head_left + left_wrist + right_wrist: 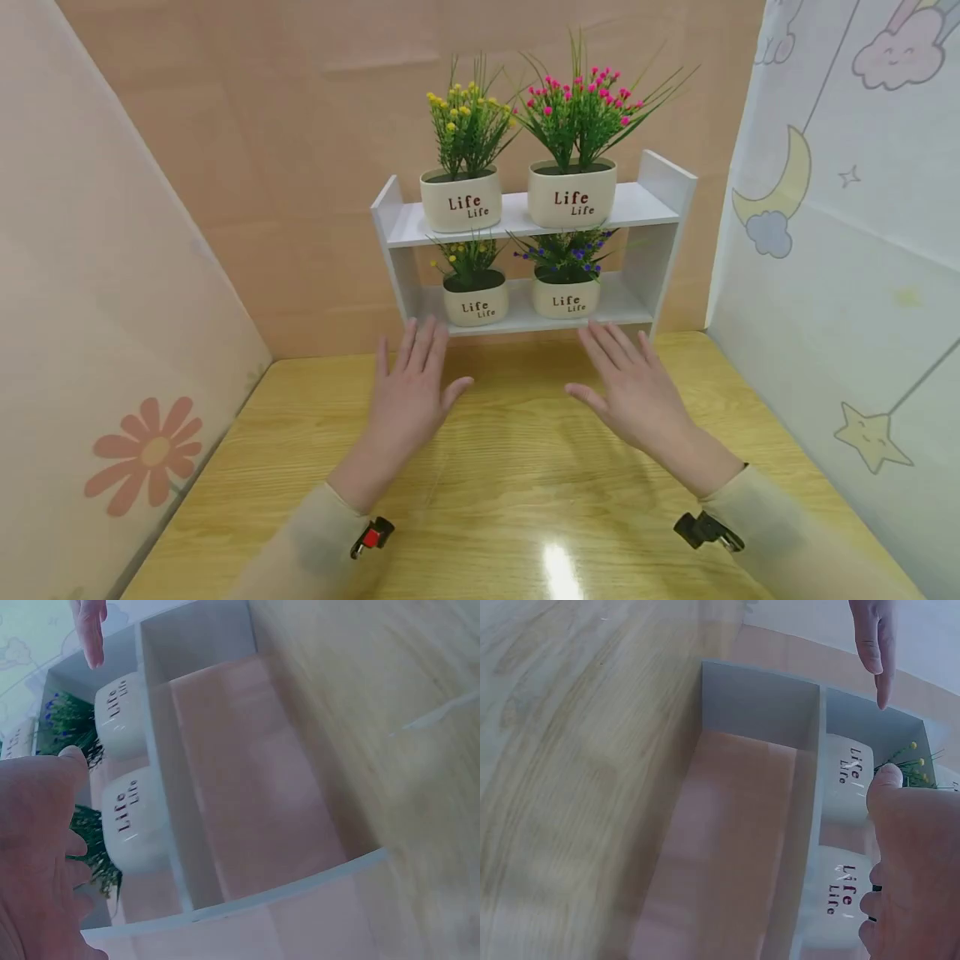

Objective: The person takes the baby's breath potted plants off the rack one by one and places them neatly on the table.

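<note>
My left hand [408, 392] is held over the table with fingers spread and straight, its fingertips overlapping the lower left of the white shelf [660, 208] in the head view. Likewise my right hand [633, 392] has its fingers extended near the shelf's lower right. Neither hand holds anything. On the lower board stand a pot with small yellow flowers [476, 307] and a pot with blue-purple flowers [566, 298]. The upper board bears a larger yellow-flowered pot [461, 204] and a pink-flowered pot [572, 196]. All are cream, printed "Life". Both wrist views show pots [135, 817] close beyond the thumb.
The wood-grain table [495, 483] spreads below the hands. A peach backdrop [315, 167] hangs behind the shelf, a pale panel with a printed flower [153, 450] stands at left, and one with a printed moon [783, 183] at right.
</note>
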`<state>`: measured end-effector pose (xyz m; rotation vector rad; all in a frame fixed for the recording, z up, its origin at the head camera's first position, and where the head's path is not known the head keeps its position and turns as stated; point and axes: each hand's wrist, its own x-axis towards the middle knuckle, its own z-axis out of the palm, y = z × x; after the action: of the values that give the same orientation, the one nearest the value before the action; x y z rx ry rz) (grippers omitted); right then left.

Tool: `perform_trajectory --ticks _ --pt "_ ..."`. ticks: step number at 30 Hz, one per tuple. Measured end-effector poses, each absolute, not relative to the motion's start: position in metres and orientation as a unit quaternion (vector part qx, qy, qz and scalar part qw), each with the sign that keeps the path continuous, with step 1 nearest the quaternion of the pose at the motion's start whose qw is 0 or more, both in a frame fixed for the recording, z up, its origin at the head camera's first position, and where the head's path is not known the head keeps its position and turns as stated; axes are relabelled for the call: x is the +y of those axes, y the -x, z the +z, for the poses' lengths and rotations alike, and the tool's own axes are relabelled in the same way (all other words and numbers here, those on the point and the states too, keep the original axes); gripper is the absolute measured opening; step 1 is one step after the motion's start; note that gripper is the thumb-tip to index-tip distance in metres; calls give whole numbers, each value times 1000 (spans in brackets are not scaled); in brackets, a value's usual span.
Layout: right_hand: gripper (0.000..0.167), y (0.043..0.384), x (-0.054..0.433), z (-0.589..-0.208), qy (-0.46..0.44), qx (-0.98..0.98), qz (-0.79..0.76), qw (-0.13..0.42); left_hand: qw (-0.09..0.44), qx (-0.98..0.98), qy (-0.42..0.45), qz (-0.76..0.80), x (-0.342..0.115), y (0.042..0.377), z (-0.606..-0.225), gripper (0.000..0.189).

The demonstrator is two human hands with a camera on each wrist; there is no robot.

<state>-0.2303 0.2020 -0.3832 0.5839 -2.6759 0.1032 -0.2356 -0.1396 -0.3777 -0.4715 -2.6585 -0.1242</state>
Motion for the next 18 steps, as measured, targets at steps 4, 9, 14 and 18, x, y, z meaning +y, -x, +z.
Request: perform_trajectory --ticks 4,9,14,18 --pt "90 231 203 -375 -213 -955 33 206 223 -960 166 -42 -142 237 -368 91" --pt "91 232 205 -364 -215 -952 39 215 225 -960 161 -43 -144 238 -357 91" --pt "93 232 206 -353 -217 -952 45 210 232 -960 151 -34 -147 240 -347 91" --pt "94 232 205 -344 -220 -950 48 216 238 -960 146 -37 -149 240 -338 91"
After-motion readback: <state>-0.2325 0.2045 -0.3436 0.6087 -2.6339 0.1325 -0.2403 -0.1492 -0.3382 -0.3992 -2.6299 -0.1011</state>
